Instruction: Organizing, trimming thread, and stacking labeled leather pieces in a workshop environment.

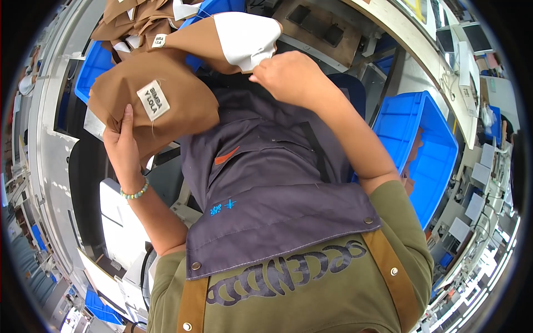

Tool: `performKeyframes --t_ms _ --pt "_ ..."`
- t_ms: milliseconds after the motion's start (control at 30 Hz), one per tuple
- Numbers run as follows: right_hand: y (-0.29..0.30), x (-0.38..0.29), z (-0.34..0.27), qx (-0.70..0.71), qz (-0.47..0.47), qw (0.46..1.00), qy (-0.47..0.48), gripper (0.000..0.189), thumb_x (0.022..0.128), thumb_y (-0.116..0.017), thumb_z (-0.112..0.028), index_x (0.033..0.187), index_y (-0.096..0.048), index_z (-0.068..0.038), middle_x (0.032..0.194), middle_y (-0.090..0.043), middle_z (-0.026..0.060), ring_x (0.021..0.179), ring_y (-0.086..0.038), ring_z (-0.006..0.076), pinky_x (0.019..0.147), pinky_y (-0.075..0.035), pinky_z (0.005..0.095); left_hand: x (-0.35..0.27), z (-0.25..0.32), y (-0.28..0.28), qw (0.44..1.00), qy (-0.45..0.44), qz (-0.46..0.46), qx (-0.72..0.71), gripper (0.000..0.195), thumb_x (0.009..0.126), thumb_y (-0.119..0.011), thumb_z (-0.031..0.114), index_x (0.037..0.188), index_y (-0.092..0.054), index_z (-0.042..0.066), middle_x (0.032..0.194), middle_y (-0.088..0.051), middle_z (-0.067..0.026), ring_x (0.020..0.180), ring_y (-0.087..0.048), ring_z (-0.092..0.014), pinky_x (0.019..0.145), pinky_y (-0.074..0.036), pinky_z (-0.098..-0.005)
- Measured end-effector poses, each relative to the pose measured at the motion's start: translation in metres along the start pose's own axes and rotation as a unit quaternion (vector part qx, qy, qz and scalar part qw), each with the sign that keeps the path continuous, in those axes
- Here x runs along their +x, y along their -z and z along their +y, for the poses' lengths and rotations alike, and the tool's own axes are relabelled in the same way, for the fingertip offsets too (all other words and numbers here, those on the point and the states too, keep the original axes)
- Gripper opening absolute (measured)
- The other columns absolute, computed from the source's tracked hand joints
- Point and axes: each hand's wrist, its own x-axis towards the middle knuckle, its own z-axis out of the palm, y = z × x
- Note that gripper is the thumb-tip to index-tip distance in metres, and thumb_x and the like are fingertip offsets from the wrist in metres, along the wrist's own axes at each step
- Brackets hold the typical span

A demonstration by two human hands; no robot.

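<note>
My left hand (123,152) grips a brown fabric piece (187,95) at its left edge, thumb on top. A white woven label (153,100) bearing writing is sewn on it, with loose threads hanging off. My right hand (287,77) pinches the lower edge of a second fabric piece (195,39), near its white end (247,39). That piece is brown towards the left and carries a small label (158,40) too. A thin thread runs across it to the pile behind. My right fingertips are partly hidden by the hand itself.
A blue plastic bin (88,68) at the upper left holds a heap of brown and white fabric pieces (139,23). On my right stands another blue bin (435,154) with brown pieces inside. A worktable edge (447,83) curves along the right; a brown board (320,29) lies ahead.
</note>
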Motion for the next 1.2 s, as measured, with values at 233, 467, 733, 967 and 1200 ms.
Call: performKeyframes --t_ms 233,467,733,967,1200 --pt "0.018 -0.003 -0.077 -0.030 -0.124 0.965 0.231 0.009 0.074 -0.067 -0.015 0.075 -0.070 -0.007 0.071 -0.070 0.0063 0.068 -0.071 0.0235 0.056 -0.058 0.0391 -0.020 -0.017 -0.082 0.970 0.163 -0.161 -0.080 0.031 0.102 -0.065 0.027 0.113 -0.069 -0.002 0.098 -0.071 -0.0018 0.089 -0.063 -0.008 0.078 -0.051 -0.0263" --pt "-0.001 0.015 -0.088 0.220 -0.238 0.918 0.231 0.029 0.091 -0.065 -0.025 0.074 -0.072 -0.003 0.068 -0.069 0.0152 0.068 -0.070 0.0331 0.065 -0.055 0.0441 -0.049 -0.047 -0.118 0.844 0.294 -0.127 -0.431 0.034 0.106 -0.050 0.015 0.133 -0.056 -0.003 0.128 -0.067 -0.0131 0.113 -0.067 -0.023 0.098 -0.054 -0.0367" --pt "-0.050 0.020 -0.088 0.403 -0.269 0.853 0.196 0.034 0.098 -0.059 -0.031 0.082 -0.073 -0.004 0.075 -0.071 0.0172 0.074 -0.068 0.0384 0.073 -0.053 0.0484 -0.055 -0.041 -0.119 0.858 0.235 -0.067 -0.452 0.032 0.107 -0.045 0.016 0.129 -0.056 -0.004 0.127 -0.064 -0.0118 0.115 -0.063 -0.022 0.096 -0.053 -0.0357" --pt "0.018 0.026 -0.076 0.482 -0.002 0.866 0.135 0.037 0.093 -0.069 -0.043 0.089 -0.066 -0.007 0.082 -0.067 0.0127 0.078 -0.068 0.0350 0.068 -0.053 0.0428 -0.037 -0.070 -0.102 0.867 0.229 -0.094 -0.432 0.033 0.107 -0.044 0.020 0.122 -0.061 -0.004 0.114 -0.068 -0.0113 0.103 -0.067 -0.021 0.088 -0.055 -0.0364" --pt "-0.029 0.029 -0.072 0.226 0.127 0.966 -0.017 0.033 0.085 -0.073 -0.027 0.102 -0.057 -0.004 0.100 -0.059 0.0142 0.081 -0.068 0.0351 0.065 -0.056 0.0436 -0.037 -0.055 -0.119 0.905 0.166 -0.067 -0.386 0.042 0.109 -0.042 0.028 0.137 -0.052 -0.002 0.133 -0.062 -0.0136 0.117 -0.064 -0.025 0.097 -0.054 -0.0372"
